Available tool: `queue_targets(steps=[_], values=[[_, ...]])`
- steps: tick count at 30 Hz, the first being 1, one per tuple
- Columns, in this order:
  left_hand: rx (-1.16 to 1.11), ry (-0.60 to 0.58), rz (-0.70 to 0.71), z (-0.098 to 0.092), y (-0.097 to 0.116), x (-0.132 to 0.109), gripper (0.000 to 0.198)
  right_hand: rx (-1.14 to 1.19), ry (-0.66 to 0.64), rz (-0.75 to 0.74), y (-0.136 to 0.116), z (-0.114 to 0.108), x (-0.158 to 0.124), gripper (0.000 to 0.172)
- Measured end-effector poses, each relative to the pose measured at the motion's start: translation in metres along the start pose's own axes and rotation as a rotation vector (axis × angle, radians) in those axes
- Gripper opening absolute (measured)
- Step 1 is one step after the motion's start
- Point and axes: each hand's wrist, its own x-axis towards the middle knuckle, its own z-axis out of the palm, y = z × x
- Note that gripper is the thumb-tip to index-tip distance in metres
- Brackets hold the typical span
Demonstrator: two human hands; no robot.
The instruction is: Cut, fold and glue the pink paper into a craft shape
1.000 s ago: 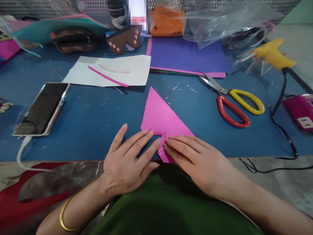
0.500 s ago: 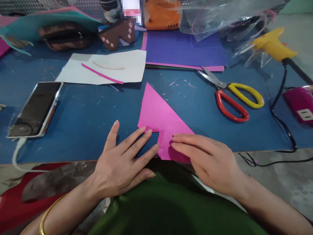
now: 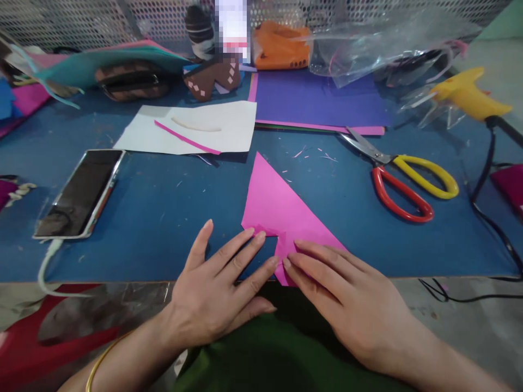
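Observation:
A folded piece of pink paper (image 3: 281,209), roughly triangular with a notch cut into its near left side, lies at the table's front edge. My left hand (image 3: 223,283) is spread open, its fingertips pressing the paper along the notch. Flat over the paper's lower right part rests my right hand (image 3: 347,296), fingers stretched out and tips close to the left fingertips. It covers the paper's lower right corner. Scissors (image 3: 382,158) with one red and one yellow handle lie to the right, blades slightly apart, touched by neither hand.
A phone (image 3: 84,190) with a white cable lies left. White paper (image 3: 139,130) bearing a pink strip (image 3: 186,137) is behind my hands. Farther back are purple sheets (image 3: 318,98), a brown cut-out (image 3: 212,81) and an orange packet (image 3: 281,46). A yellow glue gun (image 3: 469,95) sits at right.
The camera view has shifted, so everything appears lower and farther right. My right hand has flattened onto the paper and its fingertips have come nearer the left hand. The left hand keeps its place.

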Motion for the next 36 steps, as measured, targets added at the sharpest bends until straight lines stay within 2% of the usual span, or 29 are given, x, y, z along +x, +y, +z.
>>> queue_targets(steps=[3,6,9,10,12,16,21,29,36], values=[[-0.03,0.076,0.031,0.004,-0.001,-0.002,0.045,-0.009,0.004,0.006,0.0,0.001,0.0,0.039],[-0.143,0.149,-0.034,0.002,0.001,0.001,0.033,0.007,0.001,0.03,-0.001,-0.001,0.002,0.04],[-0.247,0.196,-0.324,-0.004,0.002,0.013,0.022,0.078,0.013,0.088,-0.001,-0.006,0.007,0.038],[-0.255,0.184,-0.429,-0.006,0.001,0.017,0.021,0.113,0.024,0.124,-0.001,-0.008,0.01,0.036],[-0.262,0.13,-0.531,-0.009,-0.001,0.026,0.017,0.19,0.051,0.221,0.001,-0.011,0.019,0.031],[-0.303,0.065,-0.519,-0.009,-0.005,0.036,0.007,0.312,0.064,0.425,0.009,-0.01,0.046,0.023],[-0.313,0.103,-0.493,-0.007,-0.006,0.035,0.01,0.432,-0.021,0.504,0.013,0.004,0.075,0.017],[-0.298,0.172,-0.413,-0.013,-0.011,0.021,0.015,0.491,-0.048,0.524,0.008,0.009,0.075,0.013],[-0.285,0.224,-0.375,-0.009,-0.011,0.014,0.017,0.543,-0.065,0.542,0.007,0.01,0.082,0.012]])
